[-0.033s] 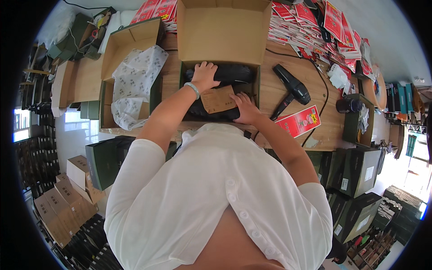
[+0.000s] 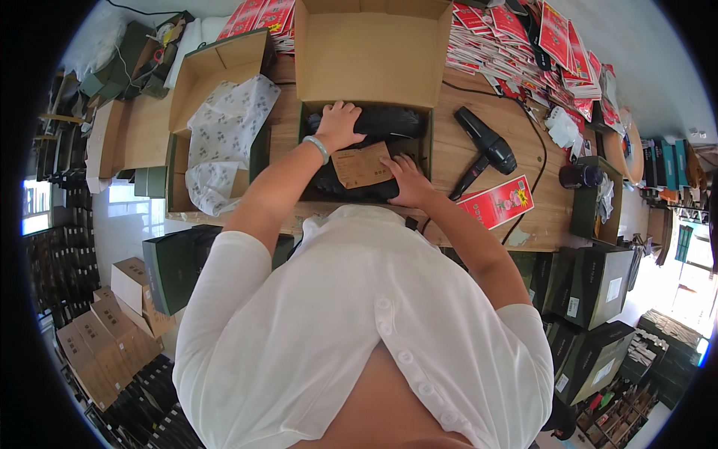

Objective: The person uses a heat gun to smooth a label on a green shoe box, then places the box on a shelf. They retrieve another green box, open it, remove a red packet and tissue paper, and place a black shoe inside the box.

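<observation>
An open green shoebox-like box (image 2: 364,103) stands in front of me, its plain brown lid (image 2: 370,52) tipped back. Inside lie two dark bundles, a glossy black one (image 2: 390,122) at the far side and another (image 2: 329,183) nearer me. A brown paper card (image 2: 363,166) with print rests slantwise on top of them. My left hand (image 2: 340,126) presses down on the far bundle's left part, fingers stretched and slightly apart. On the right, my right hand (image 2: 407,179) lies with spread fingers over the near bundle, its fingertips touching the card's right edge.
To the right lie a black hair dryer (image 2: 486,142) and a red printed card (image 2: 499,202). Many red cards (image 2: 493,49) are heaped behind them. Another open box (image 2: 178,168) at left holds patterned tissue paper (image 2: 232,112). A dark cord (image 2: 544,142) crosses the wooden table (image 2: 283,142).
</observation>
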Demonstrator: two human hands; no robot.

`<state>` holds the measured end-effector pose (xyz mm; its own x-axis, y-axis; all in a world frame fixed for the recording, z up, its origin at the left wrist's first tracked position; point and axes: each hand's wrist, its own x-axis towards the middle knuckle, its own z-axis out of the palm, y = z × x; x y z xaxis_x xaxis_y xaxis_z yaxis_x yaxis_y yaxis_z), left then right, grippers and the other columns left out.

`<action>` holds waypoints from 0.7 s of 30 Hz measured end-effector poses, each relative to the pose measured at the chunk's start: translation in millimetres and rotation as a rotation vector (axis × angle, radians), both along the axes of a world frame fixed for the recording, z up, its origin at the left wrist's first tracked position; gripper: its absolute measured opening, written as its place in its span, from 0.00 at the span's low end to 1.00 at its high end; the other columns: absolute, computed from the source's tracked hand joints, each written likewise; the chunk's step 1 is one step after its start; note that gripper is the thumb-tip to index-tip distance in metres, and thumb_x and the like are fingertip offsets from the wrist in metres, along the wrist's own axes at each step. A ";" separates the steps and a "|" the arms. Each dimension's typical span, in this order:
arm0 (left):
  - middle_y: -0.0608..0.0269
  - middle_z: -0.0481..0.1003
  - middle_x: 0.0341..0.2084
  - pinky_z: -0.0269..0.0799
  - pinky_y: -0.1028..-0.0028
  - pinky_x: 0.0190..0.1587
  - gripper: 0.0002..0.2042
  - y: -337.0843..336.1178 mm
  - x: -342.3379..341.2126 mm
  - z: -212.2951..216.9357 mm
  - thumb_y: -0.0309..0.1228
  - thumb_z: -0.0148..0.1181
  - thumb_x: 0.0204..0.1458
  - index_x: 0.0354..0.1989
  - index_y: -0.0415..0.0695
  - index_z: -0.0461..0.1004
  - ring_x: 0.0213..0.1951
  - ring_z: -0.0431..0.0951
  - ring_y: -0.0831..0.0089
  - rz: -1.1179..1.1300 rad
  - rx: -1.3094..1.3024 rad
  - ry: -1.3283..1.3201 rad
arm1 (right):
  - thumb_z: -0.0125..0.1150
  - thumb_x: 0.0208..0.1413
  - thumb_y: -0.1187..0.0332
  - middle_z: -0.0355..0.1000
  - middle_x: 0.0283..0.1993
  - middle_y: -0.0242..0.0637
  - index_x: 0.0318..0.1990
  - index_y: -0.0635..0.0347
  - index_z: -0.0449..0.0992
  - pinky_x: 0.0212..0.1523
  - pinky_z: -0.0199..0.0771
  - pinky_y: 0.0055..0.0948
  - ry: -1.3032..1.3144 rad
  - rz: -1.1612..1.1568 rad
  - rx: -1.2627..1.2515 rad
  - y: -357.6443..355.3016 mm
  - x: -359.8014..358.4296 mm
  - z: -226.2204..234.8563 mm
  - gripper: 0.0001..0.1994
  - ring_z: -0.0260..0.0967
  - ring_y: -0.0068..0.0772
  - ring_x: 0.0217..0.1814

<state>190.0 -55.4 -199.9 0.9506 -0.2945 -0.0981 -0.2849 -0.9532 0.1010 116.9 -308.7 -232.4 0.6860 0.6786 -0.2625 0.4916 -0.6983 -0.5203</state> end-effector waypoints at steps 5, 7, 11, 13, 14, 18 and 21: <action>0.60 0.71 0.50 0.63 0.57 0.56 0.31 13.1 -14.9 18.5 0.48 0.68 0.43 0.53 0.43 0.72 0.56 0.66 0.59 -0.054 -0.059 -0.081 | 0.76 0.34 0.64 0.52 0.68 0.54 0.72 0.39 0.46 0.68 0.59 0.49 -0.019 0.060 -0.006 1.8 -6.6 17.7 0.56 0.43 0.63 0.73; 0.61 0.71 0.49 0.63 0.57 0.55 0.31 14.3 -22.6 16.6 0.48 0.69 0.42 0.53 0.44 0.71 0.55 0.66 0.59 -0.053 -0.075 -0.140 | 0.76 0.34 0.65 0.54 0.66 0.54 0.72 0.38 0.46 0.66 0.62 0.49 -0.008 0.052 0.025 2.5 -8.4 19.3 0.55 0.45 0.63 0.72; 0.61 0.70 0.46 0.61 0.58 0.55 0.32 2.7 -50.2 15.5 0.48 0.70 0.40 0.53 0.45 0.70 0.51 0.67 0.61 -0.072 0.008 -0.244 | 0.77 0.32 0.60 0.58 0.64 0.56 0.73 0.40 0.44 0.65 0.62 0.47 0.045 0.057 0.039 4.2 -9.3 17.7 0.58 0.51 0.64 0.68; 0.62 0.68 0.44 0.59 0.59 0.55 0.34 -11.4 -68.1 16.2 0.47 0.71 0.37 0.53 0.46 0.69 0.50 0.66 0.63 -0.161 0.093 -0.295 | 0.78 0.31 0.58 0.59 0.63 0.56 0.73 0.41 0.44 0.66 0.61 0.47 0.064 0.097 -0.020 6.6 -8.6 15.4 0.59 0.53 0.64 0.66; 0.62 0.69 0.45 0.59 0.60 0.56 0.34 -13.5 -72.0 16.4 0.46 0.71 0.36 0.53 0.46 0.69 0.50 0.67 0.63 -0.223 0.061 -0.368 | 0.78 0.31 0.58 0.60 0.62 0.56 0.73 0.41 0.44 0.66 0.61 0.46 0.068 0.119 -0.056 8.6 -7.9 14.7 0.59 0.54 0.64 0.66; 0.63 0.70 0.46 0.59 0.60 0.56 0.34 -14.1 -72.6 43.1 0.42 0.72 0.34 0.53 0.46 0.70 0.49 0.68 0.62 -0.182 -0.035 -0.428 | 0.78 0.31 0.58 0.60 0.62 0.54 0.73 0.43 0.47 0.66 0.60 0.46 0.119 0.082 -0.119 11.5 -4.2 17.0 0.58 0.54 0.62 0.66; 0.58 0.73 0.42 0.62 0.58 0.52 0.31 -2.7 -71.6 87.5 0.37 0.74 0.31 0.49 0.45 0.73 0.46 0.70 0.57 0.045 -0.254 -0.556 | 0.77 0.32 0.59 0.61 0.61 0.54 0.72 0.45 0.48 0.66 0.60 0.47 0.117 0.041 0.035 2.4 -10.7 24.5 0.56 0.53 0.61 0.67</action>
